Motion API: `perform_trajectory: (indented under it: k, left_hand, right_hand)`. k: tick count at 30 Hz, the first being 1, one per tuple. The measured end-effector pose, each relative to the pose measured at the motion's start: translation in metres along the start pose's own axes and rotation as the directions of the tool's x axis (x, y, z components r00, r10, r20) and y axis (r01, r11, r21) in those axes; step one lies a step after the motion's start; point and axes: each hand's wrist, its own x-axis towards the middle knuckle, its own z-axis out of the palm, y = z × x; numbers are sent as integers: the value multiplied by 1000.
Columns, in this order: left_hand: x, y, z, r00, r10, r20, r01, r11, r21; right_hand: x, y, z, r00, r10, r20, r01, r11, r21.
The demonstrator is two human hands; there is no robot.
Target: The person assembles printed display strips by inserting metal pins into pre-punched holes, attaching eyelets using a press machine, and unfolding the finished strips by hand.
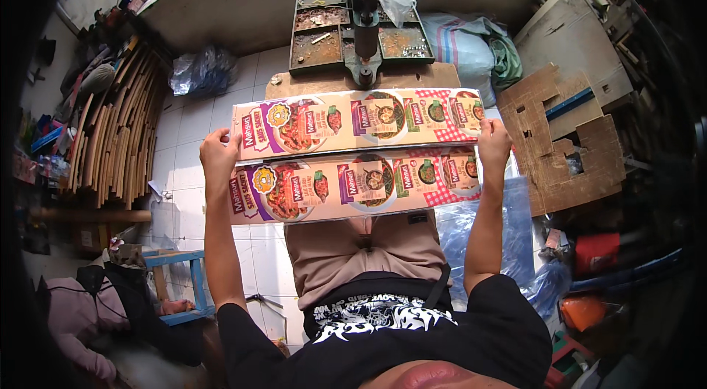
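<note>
While gripping a long printed cardboard sheet [353,157] by its two short ends, holding it flat and stretched out level over the lap, likely so the wide flimsy piece neither sags nor folds. Closing the left hand [219,157] around the nine o'clock end, thumb on top; closing the right hand [493,142] around the three o'clock end the same way. Showing two rows of colourful food pictures across the sheet, one row above the other. Sitting just short of a dark metal press [362,21] at twelve o'clock, mounted on a wooden table [434,76], with sectioned trays of small rusty parts beside it. Leaning at nine o'clock, a stack of bamboo strips [110,131]; lying at three o'clock, cut brown cardboard [567,146]; spreading under the knees, white floor tiles [184,168].
</note>
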Motion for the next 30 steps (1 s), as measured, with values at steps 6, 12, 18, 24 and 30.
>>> perform_trajectory:
  k: [6,12,18,24,30]
  left_hand:
    - [9,4,-6,964,-226,142,251,947,-199]
    - [-27,88,-51,979,199,-53,-203,890,-408]
    - [-105,181,-158,310,698,-646,-398,-522,-754]
    - [-117,226,-176,109,512,-852,-458,-735,-500]
    - [-122,233,-175,138,419,-897,-481,-764,-431]
  right_hand:
    - [16,16,4,997,76,-4,-74,981,179]
    - [23,33,11,986,157,51,-165,949,268]
    - [20,16,9,992,86,87,-109,947,303]
    - [22,29,7,982,111,151,-156,930,332]
    - [18,27,7,989,44,138,-86,947,309]
